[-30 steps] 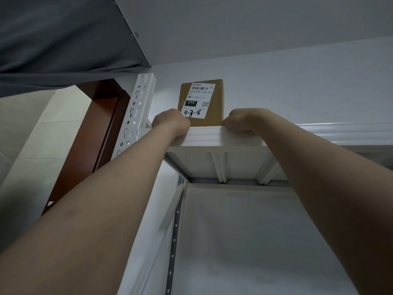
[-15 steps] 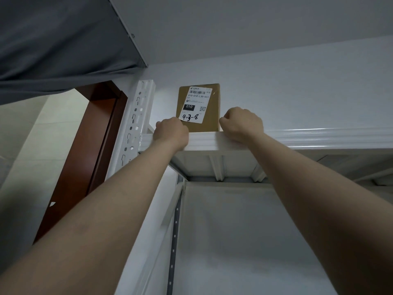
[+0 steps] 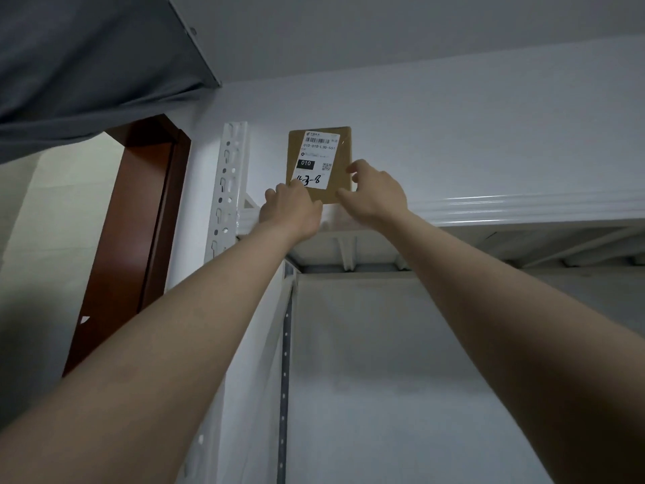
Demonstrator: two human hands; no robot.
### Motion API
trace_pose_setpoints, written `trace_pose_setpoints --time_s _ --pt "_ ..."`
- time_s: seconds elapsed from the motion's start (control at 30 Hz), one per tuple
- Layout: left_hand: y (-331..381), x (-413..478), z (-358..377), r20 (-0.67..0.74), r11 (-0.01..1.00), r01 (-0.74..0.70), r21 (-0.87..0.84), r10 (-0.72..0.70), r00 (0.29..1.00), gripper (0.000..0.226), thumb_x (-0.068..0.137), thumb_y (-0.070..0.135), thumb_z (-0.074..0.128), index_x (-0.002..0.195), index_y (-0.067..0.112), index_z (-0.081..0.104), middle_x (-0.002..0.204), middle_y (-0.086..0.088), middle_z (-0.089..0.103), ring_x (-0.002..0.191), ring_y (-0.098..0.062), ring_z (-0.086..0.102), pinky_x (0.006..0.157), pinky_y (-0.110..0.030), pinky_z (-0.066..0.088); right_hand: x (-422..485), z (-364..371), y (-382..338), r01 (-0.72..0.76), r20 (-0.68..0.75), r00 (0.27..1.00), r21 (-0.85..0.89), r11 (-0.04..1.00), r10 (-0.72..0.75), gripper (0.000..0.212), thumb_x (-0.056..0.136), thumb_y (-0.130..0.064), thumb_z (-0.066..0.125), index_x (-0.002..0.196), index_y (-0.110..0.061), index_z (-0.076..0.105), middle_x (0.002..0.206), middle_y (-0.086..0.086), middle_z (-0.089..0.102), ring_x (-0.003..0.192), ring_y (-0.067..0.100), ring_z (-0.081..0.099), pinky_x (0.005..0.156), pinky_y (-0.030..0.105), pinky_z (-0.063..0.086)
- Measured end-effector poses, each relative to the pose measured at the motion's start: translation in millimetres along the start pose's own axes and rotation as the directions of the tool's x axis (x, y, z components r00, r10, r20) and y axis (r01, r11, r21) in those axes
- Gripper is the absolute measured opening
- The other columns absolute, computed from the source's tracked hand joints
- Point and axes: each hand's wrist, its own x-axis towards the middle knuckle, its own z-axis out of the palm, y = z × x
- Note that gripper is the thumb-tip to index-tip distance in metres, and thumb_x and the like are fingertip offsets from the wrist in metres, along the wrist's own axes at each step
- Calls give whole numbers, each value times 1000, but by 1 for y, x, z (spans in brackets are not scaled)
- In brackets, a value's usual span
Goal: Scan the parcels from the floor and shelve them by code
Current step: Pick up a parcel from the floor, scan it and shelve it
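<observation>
Head camera looked up at a flat brown parcel (image 3: 319, 169). The parcel stood upright on the front lip of the top shelf (image 3: 488, 207), with the wall (image 3: 488, 117) behind it. I could not tell if it touched the wall. A white label (image 3: 317, 148) covered most of the parcel's front. It had a bar code, a black box that said 010, and a code written by hand in black pen.

At the parcel's bottom left corner was the left hand (image 3: 291, 211). Its fingers were curled over that corner and held it. At the parcel's bottom right corner was the right hand (image 3: 377, 193). Its thumb sat under the parcel's bottom edge and one finger lay on the right edge, so it pinched that corner. Both bare arms reached up to the parcel from below.

Just left of the parcel stood a white metal post (image 3: 227, 183) with holes in it. Further left of the parcel was a red-brown door frame (image 3: 139, 221). Above and left of the parcel hung a grey cloth (image 3: 87, 64).
</observation>
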Motion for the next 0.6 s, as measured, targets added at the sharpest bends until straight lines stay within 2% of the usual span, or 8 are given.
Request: trace_pose_setpoints --time_s 0.17,0.3,0.4,0.53,0.6 --pt "24 -27 11 -61 990 -123 -71 119 991 45 102 35 50 135 5 46 141 -18 46 131 -36 40 97 -47 43 -33 -11 11 -11 -62 998 -40 999 8 52 92 -36 54 139 -15 47 132 5 62 122 27 53 93 41 46" --pt "51 -67 38 -86 947 -249 -204 236 968 34 101 32 52 126 10 52 134 -11 51 125 -29 44 92 -41 44 -92 -22 49 -45 -132 991 -59 997 37 46 91 -33 56 133 -14 51 127 4 62 120 25 51 88 38 44" --pt "76 -104 67 -20 904 -294 -311 303 953 30 98 31 54 119 9 55 128 -14 54 122 -33 47 95 -42 42 -148 -35 83 -91 -155 985 -62 994 81 42 89 -31 60 126 -12 56 121 5 64 115 26 55 87 38 45" --pt "118 -176 111 123 852 -247 -461 337 933 31 96 31 56 117 8 59 127 -14 55 123 -33 48 96 -40 40 -238 -52 126 -269 -184 946 13 963 266 37 87 -25 62 121 -13 58 116 2 63 106 21 57 89 38 47" --pt "140 -222 137 229 833 -223 -506 380 896 32 97 32 54 119 9 58 130 -12 53 124 -32 48 96 -42 43 -293 -67 150 -357 -164 921 2 934 352 38 86 -21 63 123 -13 56 119 -1 61 107 18 57 89 36 47"
